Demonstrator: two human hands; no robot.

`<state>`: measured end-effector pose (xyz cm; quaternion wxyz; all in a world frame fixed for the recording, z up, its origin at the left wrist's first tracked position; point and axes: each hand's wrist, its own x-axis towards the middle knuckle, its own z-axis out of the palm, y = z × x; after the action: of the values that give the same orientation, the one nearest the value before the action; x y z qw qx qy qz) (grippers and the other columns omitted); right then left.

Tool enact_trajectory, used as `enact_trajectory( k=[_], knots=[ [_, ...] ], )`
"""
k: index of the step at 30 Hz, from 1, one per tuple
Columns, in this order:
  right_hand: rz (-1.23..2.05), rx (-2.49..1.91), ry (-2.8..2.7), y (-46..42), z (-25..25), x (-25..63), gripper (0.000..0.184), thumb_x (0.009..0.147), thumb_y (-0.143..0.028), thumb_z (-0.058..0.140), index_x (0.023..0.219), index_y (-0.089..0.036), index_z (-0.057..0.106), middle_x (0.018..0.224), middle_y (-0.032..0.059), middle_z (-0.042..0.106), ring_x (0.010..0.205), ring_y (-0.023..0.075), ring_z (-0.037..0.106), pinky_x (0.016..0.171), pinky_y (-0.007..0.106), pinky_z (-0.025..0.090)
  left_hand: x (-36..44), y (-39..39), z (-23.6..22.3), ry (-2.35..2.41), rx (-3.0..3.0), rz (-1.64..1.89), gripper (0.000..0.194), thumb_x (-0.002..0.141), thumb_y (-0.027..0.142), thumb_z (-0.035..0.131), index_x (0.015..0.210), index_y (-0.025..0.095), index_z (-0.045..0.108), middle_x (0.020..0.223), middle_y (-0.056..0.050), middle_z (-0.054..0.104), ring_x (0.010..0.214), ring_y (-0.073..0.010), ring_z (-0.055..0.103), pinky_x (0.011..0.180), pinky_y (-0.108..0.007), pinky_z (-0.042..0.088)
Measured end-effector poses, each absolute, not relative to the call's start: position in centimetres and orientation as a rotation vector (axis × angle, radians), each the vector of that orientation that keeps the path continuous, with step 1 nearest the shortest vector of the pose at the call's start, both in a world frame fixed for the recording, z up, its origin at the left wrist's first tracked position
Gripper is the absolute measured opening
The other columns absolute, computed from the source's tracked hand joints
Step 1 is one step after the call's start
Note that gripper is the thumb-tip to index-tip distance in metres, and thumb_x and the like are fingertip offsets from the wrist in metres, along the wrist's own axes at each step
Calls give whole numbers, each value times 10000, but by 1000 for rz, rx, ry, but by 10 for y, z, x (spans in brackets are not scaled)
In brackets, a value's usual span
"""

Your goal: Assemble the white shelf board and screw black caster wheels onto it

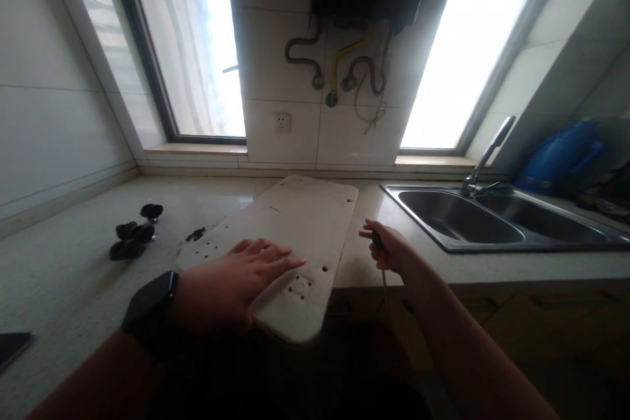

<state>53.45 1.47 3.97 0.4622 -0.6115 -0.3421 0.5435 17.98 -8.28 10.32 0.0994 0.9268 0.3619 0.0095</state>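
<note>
A pale flat board [300, 216] with small drilled holes lies on the stone counter [63, 275], its near end hanging over the front edge. My left hand [241, 279] lies flat on the board's near part, fingers stretched out; a dark watch sits on that wrist. My right hand [386, 246] is closed around a screwdriver [380, 256] with a dark and orange handle, its thin shaft pointing down past the counter edge, just right of the board.
Several black caster wheels [132, 236] sit on the counter to the left. A steel double sink [492, 220] with a faucet [485, 157] is at the right, a blue bag [556, 154] behind it. A dark flat object [12, 346] lies at the far left edge.
</note>
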Motion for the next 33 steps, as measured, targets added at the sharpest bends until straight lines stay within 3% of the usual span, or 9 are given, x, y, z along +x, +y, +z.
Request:
enact_trajectory(
  k=[3,9,19,23,26,30,33],
  knots=[
    [1360,-1515,-795,45,39,538,246,953,-427,605,1012,-197,539,859,37,675,437,61,476,373,186,381,166,-73,104,1165,2712,44,1028,728,295,773,1596,423,238,1643,-49,323,1497,-369,295,1217,-573,214],
    [1429,-1489,-754,84,27,530,420,941,-605,595,950,-196,503,803,13,631,459,63,483,402,188,396,141,-54,106,1355,2677,44,973,771,456,762,1603,314,278,1640,-100,319,1510,-373,260,1225,-562,182],
    [1425,-1544,-702,94,36,521,366,994,-504,582,966,-139,603,730,-32,562,494,48,452,446,174,407,129,-40,105,1412,2736,141,1043,649,394,867,1561,337,365,1576,-63,422,1467,-345,306,1217,-504,178],
    [1431,-1541,-654,77,38,520,379,983,-508,593,883,-143,578,656,-42,536,452,50,449,410,166,387,114,-31,100,1443,2772,177,1058,644,377,886,1560,369,358,1583,-50,410,1462,-356,302,1201,-502,208],
    [1414,-1485,-613,59,30,523,381,939,-527,635,835,-174,534,633,-26,554,418,62,453,359,168,362,100,-21,92,1524,2857,239,1064,636,270,895,1550,400,367,1571,-43,422,1435,-351,337,1175,-484,255],
    [1387,-1369,-563,28,16,529,353,889,-520,686,879,-205,528,688,-17,605,397,63,442,334,180,368,87,-7,80,1732,2938,346,942,711,131,800,1528,381,405,1492,-57,504,1364,-323,425,1120,-467,330],
    [1355,-1287,-530,2,7,530,366,843,-520,735,928,-216,548,746,-21,628,397,56,422,326,185,361,80,3,72,1849,2913,411,850,773,157,726,1538,332,400,1450,-81,534,1328,-333,455,1086,-467,383]
  ],
)
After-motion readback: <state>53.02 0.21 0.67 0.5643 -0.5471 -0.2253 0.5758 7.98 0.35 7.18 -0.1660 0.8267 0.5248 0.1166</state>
